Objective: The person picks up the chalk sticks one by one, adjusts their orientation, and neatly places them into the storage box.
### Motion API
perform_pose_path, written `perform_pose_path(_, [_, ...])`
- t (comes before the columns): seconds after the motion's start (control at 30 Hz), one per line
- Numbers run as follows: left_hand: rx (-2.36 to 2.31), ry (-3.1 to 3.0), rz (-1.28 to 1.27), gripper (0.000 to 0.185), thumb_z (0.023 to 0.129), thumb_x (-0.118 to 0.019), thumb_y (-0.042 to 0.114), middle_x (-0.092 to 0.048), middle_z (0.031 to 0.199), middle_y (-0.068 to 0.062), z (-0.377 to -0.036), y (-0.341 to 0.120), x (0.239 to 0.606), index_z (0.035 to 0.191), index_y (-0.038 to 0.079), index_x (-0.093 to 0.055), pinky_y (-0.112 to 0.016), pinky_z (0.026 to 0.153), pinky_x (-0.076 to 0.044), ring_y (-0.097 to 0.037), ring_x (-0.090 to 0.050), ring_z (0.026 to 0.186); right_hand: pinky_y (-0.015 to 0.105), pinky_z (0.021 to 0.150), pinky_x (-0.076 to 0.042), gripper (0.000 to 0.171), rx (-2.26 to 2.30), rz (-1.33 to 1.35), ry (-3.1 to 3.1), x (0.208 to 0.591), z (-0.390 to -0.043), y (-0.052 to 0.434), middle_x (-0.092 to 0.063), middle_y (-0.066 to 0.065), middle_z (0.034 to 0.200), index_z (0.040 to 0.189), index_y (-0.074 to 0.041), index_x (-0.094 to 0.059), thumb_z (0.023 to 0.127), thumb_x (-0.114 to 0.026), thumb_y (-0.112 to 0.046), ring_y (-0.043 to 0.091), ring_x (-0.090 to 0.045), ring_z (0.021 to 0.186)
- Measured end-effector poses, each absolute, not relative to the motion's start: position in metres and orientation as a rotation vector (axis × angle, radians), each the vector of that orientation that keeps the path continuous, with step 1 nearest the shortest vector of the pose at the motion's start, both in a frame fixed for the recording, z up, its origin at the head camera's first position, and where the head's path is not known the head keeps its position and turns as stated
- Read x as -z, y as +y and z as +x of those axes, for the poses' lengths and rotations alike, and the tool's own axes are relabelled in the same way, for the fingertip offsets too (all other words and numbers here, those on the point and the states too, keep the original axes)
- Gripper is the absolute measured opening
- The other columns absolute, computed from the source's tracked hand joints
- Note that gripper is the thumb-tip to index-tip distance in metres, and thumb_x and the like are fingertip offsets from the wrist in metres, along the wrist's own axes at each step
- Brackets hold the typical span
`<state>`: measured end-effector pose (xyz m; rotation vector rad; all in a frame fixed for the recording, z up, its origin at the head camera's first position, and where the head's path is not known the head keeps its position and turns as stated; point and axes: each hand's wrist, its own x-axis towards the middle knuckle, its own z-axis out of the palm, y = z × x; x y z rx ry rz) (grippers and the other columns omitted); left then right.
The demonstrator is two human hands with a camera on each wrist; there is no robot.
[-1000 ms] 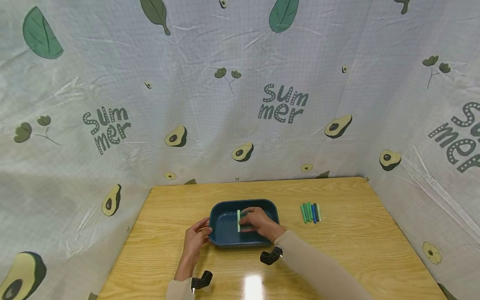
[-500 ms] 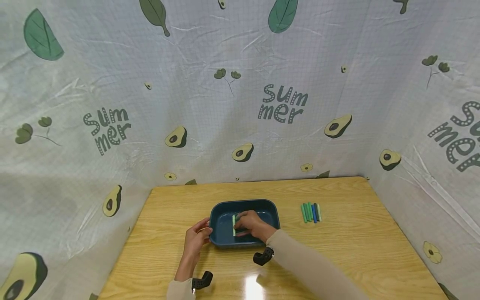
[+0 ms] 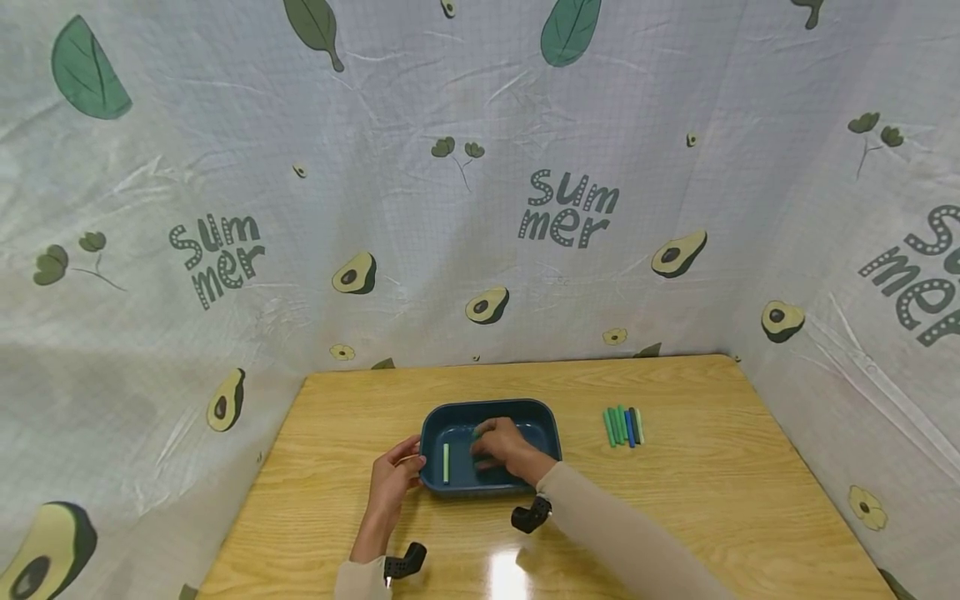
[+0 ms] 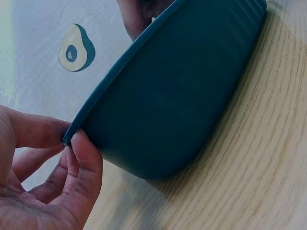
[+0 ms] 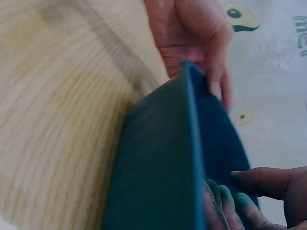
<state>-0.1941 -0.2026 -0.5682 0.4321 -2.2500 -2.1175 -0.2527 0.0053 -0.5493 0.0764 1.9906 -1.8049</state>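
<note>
A dark blue rectangular tray [image 3: 480,492] stands on the table. Inside it, towards the left end, lies a pale green stick of chalk [image 3: 446,463], apart from either hand. My left hand [image 3: 392,477] pinches the tray's left rim between thumb and fingers, plain in the left wrist view, where the tray's outer wall [image 4: 163,100] fills the middle. Over the tray's middle, my right hand [image 3: 510,448] holds nothing, its fingers loosely bent. Green dust marks the right fingertips [image 5: 243,202] in the right wrist view; the tray's near wall partly hides those fingers.
Several chalk sticks [image 3: 627,427] in green, blue, black and white lie side by side on the wooden table [image 3: 720,483], right of the tray. A printed white curtain [image 3: 420,217] closes in the back and sides. Each wrist wears a small black camera [image 3: 531,515].
My right hand has moved the pale green chalk leftward inside the tray and let go of it. My left hand has stayed on the rim.
</note>
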Motion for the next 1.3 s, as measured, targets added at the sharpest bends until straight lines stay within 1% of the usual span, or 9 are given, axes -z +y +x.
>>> perform_pose_path(0.13, [2.114,-2.246,0.446,0.042,0.090,-0.061,0.001,-0.058,0.118,-0.019,-0.196,-0.202,0.568,0.132,0.002,-0.060,-0.026,0.061,-0.052,-0.016,-0.060,0.084,0.043,0.072,-0.059,0.035,1.843,0.001,2.004,0.539,-0.252,0.015,-0.064,0.018,0.104,0.119,0.004,-0.059,0.085,-0.067,-0.002,0.028,-0.068,0.086])
perform_pose_path(0.33, [2.107,-2.263,0.443,0.043,0.090,-0.061,0.002,-0.058,0.122,-0.021,-0.196,-0.201,0.569,0.134,0.003,-0.059,-0.026,0.062,-0.053,-0.016,-0.059,0.086,0.046,0.082,-0.057,0.036,1.880,-0.061,2.088,0.526,-0.248,0.036,-0.066,0.015,0.110,0.122,0.001,-0.059,0.089,-0.067,-0.011,0.033,-0.065,0.101])
perform_pose_path(0.4, [2.104,-2.261,0.444,0.043,0.090,-0.061,0.002,-0.058,0.121,-0.021,-0.196,-0.201,0.569,0.133,0.003,-0.059,-0.026,0.062,-0.052,-0.016,-0.059,0.086,0.048,0.084,-0.056,0.036,1.907,-0.068,2.104,0.524,-0.247,0.043,-0.066,0.017,0.112,0.123,0.002,-0.058,0.091,-0.066,-0.011,0.035,-0.065,0.104])
perform_pose_path(0.6, [2.133,-2.250,0.446,0.044,0.091,-0.062,0.003,-0.057,0.122,-0.020,-0.193,-0.202,0.568,0.135,0.003,-0.058,-0.027,0.063,-0.052,-0.013,-0.058,0.085,0.049,0.085,-0.056,0.031,1.994,0.008,2.128,0.519,-0.244,0.067,-0.067,0.016,0.108,0.119,0.000,-0.061,0.090,-0.067,-0.010,0.032,-0.066,0.101])
perform_pose_path(0.77, [2.131,-2.241,0.435,0.044,0.091,-0.061,0.003,-0.056,0.122,-0.022,-0.192,-0.203,0.568,0.135,0.001,-0.057,-0.028,0.062,-0.053,-0.011,-0.058,0.083,0.046,0.085,-0.056,0.030,2.016,0.055,2.192,0.512,-0.241,0.088,-0.067,0.015,0.109,0.119,-0.002,-0.062,0.090,-0.067,-0.008,0.032,-0.066,0.101])
perform_pose_path(0.87, [2.125,-2.238,0.438,0.043,0.091,-0.061,0.002,-0.056,0.122,-0.022,-0.193,-0.203,0.569,0.134,0.001,-0.058,-0.028,0.062,-0.053,-0.011,-0.059,0.083,0.047,0.087,-0.056,0.031,2.027,0.061,2.234,0.506,-0.239,0.100,-0.067,0.017,0.110,0.120,-0.003,-0.062,0.090,-0.067,-0.008,0.032,-0.067,0.101])
perform_pose_path(1.03, [2.117,-2.245,0.465,0.043,0.090,-0.061,0.001,-0.058,0.122,-0.021,-0.195,-0.203,0.570,0.133,0.003,-0.059,-0.027,0.063,-0.053,-0.013,-0.059,0.084,0.047,0.090,-0.055,0.032,2.042,0.058,2.293,0.501,-0.236,0.121,-0.066,0.020,0.112,0.122,0.000,-0.060,0.091,-0.065,-0.006,0.033,-0.067,0.102])
perform_pose_path(1.2, [2.113,-2.247,0.469,0.043,0.090,-0.061,0.001,-0.058,0.121,-0.020,-0.196,-0.202,0.571,0.133,0.002,-0.059,-0.027,0.062,-0.053,-0.013,-0.059,0.083,0.042,0.090,-0.056,0.034,2.055,0.045,2.307,0.496,-0.231,0.142,-0.063,0.025,0.118,0.125,0.004,-0.055,0.093,-0.062,-0.005,0.033,-0.066,0.104])
perform_pose_path(1.3, [2.115,-2.245,0.466,0.043,0.090,-0.061,0.001,-0.059,0.121,-0.021,-0.196,-0.202,0.571,0.133,0.002,-0.060,-0.027,0.062,-0.053,-0.014,-0.059,0.083,0.039,0.089,-0.056,0.036,2.026,0.045,2.347,0.495,-0.229,0.155,-0.062,0.025,0.121,0.128,0.003,-0.054,0.094,-0.061,-0.008,0.027,-0.067,0.103])
